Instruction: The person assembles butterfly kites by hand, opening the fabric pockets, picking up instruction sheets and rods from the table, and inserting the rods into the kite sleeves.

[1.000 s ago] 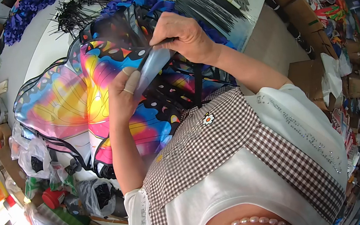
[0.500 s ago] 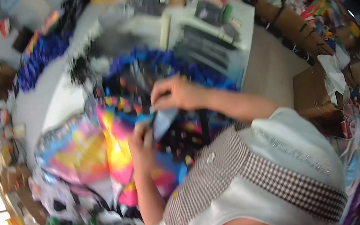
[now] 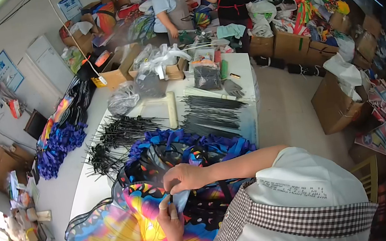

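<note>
Head view: looks down on a white table, with colourful cloth at the near end.
Butterfly-print fabric: lies spread over the near end of the table, under and beside both hands, close to the body.
Right hand: bent over from above, narrow, with thumb and fingers pinched at the upper end of a pale bluish fabric.
Left hand: raised from below, also narrow, seems to grip the same piece near its dark edge; partly hidden at the contact.
Work at the fabric edge: by judgement, handling of this edge with fingertips of both hands; cannot tell the exact operation.
Next move at this edge: probably calls for a steady left grip and a fine, light right pinch, without pulling the thin material.
Printed surface: smooth, slightly shiny, in yellow, pink and blue, with black borders and rounded wing shapes.
Ruffled trim: blue-violet, soft-looking, gathered in many small folds behind the print.
Black rods: thin, straight, stiff-looking, laid almost parallel farther along the table.
Black tangled pieces: slender, heaped loosely to the left of the rods.
</note>
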A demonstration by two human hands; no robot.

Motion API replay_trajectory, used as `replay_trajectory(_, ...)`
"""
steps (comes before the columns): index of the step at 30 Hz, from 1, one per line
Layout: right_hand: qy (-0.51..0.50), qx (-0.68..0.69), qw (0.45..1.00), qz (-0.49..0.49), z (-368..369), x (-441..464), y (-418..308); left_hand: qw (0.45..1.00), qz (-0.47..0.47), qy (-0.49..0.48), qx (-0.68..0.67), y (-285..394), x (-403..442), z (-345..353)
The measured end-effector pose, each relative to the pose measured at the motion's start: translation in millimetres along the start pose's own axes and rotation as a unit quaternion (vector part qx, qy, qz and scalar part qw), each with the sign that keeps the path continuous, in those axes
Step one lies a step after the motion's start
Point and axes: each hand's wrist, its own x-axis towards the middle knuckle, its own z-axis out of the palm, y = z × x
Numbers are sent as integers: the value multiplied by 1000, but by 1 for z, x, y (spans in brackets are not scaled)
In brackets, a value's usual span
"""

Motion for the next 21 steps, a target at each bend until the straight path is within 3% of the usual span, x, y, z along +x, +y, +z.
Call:
replay_trajectory(4,-21,43,999,22,1,4,-5,999,-15,-30,-10,-3,1,-10)
replay_trajectory(5,33,-68,995,-67,-2,6,-12,999,-15,-31,-9,-5,1,-11)
replay_trajectory(7,136,-284,919,-238,-6,11,-23,997,-9,-47,61,-10,2,-13)
replay_trajectory(8,136,-285,919,-237,-2,11,-20,994,-6,-54,95,-12,3,-12)
replay_trajectory(11,-87,-530,808,-244,23,6,3,996,-5,-42,82,-18,4,-9)
replay_trajectory(16,-133,-517,820,-206,23,11,21,997,9,29,75,-8,-19,-32)
replay_trajectory(18,-136,-527,811,-213,17,15,21,966,0,-13,257,-53,-44,-76)
replay_trajectory(21,-152,-531,803,-224,17,22,22,975,-52,36,214,-91,-76,-106)
